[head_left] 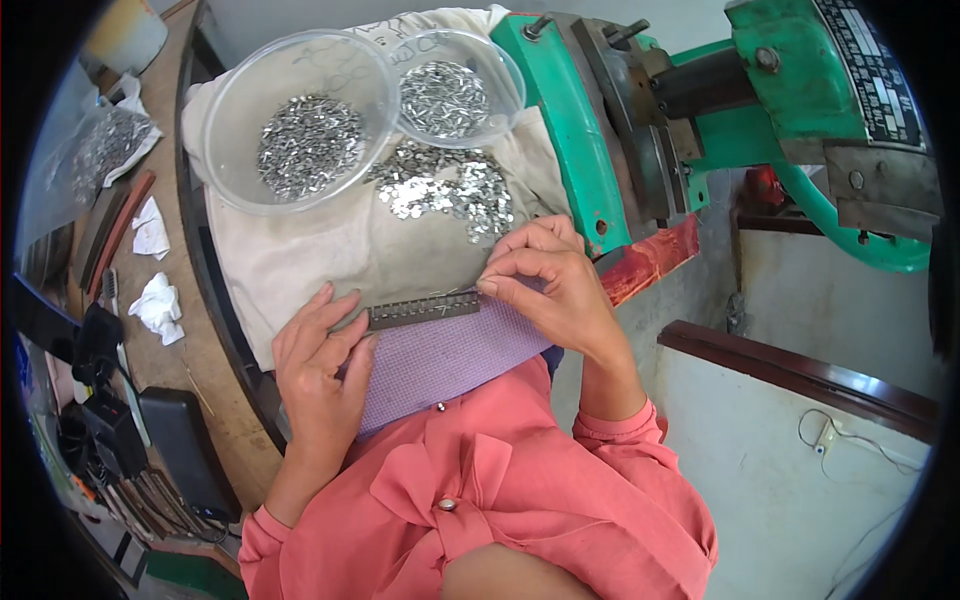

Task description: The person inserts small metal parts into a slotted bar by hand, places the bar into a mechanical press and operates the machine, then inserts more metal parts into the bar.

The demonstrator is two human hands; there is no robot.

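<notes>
Fingers (352, 342) of the left hand (318, 378) are clamped on one end of a dark-grey, slotted metal bar (424, 311) over purple woven cloth (430, 362); the right hand's (562, 290) are pinched together at the other.

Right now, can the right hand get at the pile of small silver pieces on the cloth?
Probably yes. The pile lies just beyond the right hand, with nothing visible standing between; the smaller clear tub sits on its far side. The fingertips are at the dark slotted bar's right end, though.
</notes>
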